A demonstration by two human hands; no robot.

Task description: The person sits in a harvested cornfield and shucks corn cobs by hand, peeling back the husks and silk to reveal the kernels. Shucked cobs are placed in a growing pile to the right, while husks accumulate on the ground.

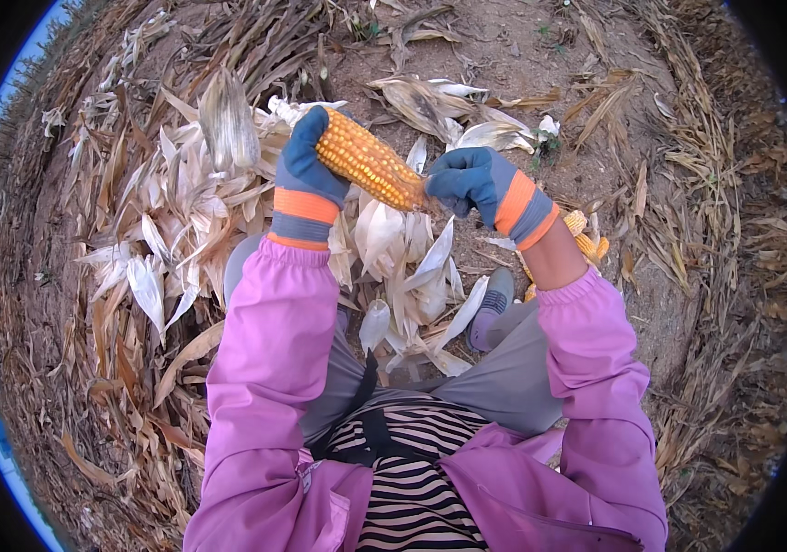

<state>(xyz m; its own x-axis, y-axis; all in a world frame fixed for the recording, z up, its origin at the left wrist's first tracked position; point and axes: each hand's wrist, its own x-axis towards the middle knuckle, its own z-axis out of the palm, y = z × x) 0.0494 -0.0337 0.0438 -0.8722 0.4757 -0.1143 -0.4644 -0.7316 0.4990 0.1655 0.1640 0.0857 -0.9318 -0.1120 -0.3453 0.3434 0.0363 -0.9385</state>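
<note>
A husked ear of corn point(368, 162) with orange-yellow kernels is held up in front of me, tilted down to the right. My left hand point(309, 162), in a blue and grey work glove with an orange-striped cuff, grips its stalk end. At the silk end is my right hand point(470, 185), gloved the same way, with its fingertips pinched at the tip's dry silk. Stripped pale husks point(428, 276) lie on the ground below the ear. More husked corn ears point(590, 245) lie behind my right wrist, partly hidden by it.
Dry husks point(193, 200) are heaped on the soil at the left. Loose husks point(428, 103) lie beyond my hands. Flattened corn stalks point(704, 159) run along the right. My shoe point(495, 297) stands beside the husks between my legs.
</note>
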